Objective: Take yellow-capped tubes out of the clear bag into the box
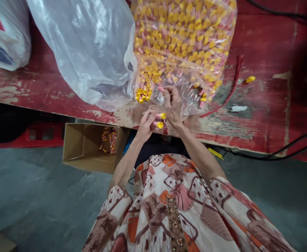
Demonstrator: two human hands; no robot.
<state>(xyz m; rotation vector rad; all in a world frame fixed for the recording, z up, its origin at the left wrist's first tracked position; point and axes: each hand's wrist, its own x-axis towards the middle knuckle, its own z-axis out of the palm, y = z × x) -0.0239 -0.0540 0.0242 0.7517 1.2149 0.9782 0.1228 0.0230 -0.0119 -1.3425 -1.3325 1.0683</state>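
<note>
Two small pink tubes with yellow caps (159,124) stick out to the right from my left hand (146,122), whose fingers are closed on them near the table's front edge. Just above and to the right, my right hand (172,103) pinches a pink piece (161,89) between thumb and fingertips, at the mouth of a clear plastic bag (185,45). Several yellow-capped pink tubes fill that bag. A small group of tubes (143,94) lies at its lower left corner, caps facing me.
A red worn table (264,105) holds a translucent bag (90,45), a white bag (8,35), a red strip (232,89) and a loose yellow-capped piece (250,79). Below its edge stands an open cardboard box (90,159) with pink-and-yellow pieces inside. Black cables (269,158) run at the right.
</note>
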